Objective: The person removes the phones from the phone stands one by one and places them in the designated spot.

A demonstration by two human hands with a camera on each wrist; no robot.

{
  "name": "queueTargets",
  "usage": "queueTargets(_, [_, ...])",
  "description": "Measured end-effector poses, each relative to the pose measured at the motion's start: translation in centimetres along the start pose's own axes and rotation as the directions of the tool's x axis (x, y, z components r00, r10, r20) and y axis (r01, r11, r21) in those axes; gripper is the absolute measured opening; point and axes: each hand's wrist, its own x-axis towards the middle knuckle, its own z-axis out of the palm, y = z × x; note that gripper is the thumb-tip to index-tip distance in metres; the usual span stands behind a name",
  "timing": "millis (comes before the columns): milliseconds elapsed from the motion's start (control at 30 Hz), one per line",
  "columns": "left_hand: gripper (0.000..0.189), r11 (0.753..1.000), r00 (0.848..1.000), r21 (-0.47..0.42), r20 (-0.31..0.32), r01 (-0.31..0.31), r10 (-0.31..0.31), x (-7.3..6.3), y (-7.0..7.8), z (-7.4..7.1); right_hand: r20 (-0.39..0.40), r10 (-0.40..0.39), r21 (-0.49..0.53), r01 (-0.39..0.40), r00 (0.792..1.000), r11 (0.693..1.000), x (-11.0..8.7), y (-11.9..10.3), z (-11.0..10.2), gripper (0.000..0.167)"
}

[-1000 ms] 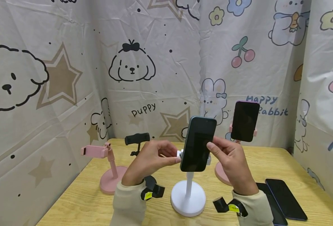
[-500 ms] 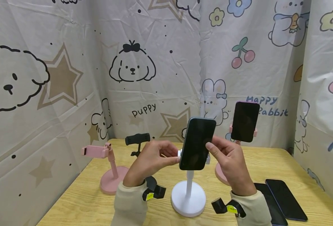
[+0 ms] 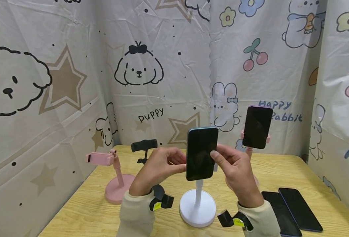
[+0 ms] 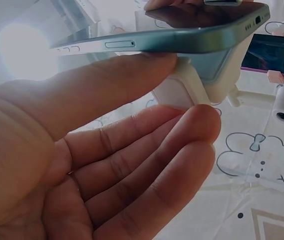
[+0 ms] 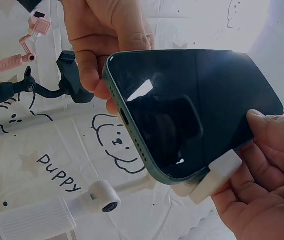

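A smartphone (image 3: 202,153) with a green-blue edge stands upright in front of the clamp of a white phone stand (image 3: 197,209). My right hand (image 3: 236,172) pinches the phone by its right edge, thumb on the dark screen. On the other side my left hand (image 3: 162,166) grips the stand's white clamp (image 4: 196,85), its thumb lying just under the phone's side in the left wrist view. One clamp end (image 5: 219,175) shows beside the phone's edge in the right wrist view. The phone hides most of the clamp in the head view.
A pink stand (image 3: 119,187) and a black holder (image 3: 144,145) are at the left. Behind my right hand, another phone (image 3: 257,127) sits in a pink stand. Two phones lie on the table's right side, one dark (image 3: 300,209). Patterned curtains (image 3: 150,98) surround the table.
The phone has shifted left and slightly down, and now leans less. My right hand has moved left with it. My left hand has hardly moved.
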Motion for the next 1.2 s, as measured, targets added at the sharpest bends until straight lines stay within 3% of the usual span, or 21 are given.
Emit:
queueTargets(267, [0.014, 1.0, 1.0, 0.019, -0.007, 0.0, 0.0, 0.0, 0.1, 0.0, -0.034, 0.009, -0.083, -0.012, 0.999, 0.996, -0.1, -0.5, 0.4, 0.027])
queueTargets(567, [0.015, 0.999, 1.0, 0.043, -0.003, -0.009, 0.01, -0.1, 0.1, 0.0, -0.016, -0.055, -0.107, 0.053, 0.998, 0.993, -0.3, -1.2, 0.8, 0.026])
queueTargets(900, [0.018, 0.999, 0.998, 0.007, 0.043, -0.039, 0.038, 0.1, -0.2, 0.2, -0.071, 0.0, -0.093, -0.007, 0.997, 0.996, -0.6, -2.1, 0.4, 0.028])
queueTargets(1200, [0.021, 0.999, 0.999, 0.01, 0.029, -0.036, 0.036, 0.0, -0.1, 0.1, -0.127, 0.004, -0.137, -0.021, 0.992, 0.99, -0.8, -2.6, -0.3, 0.027])
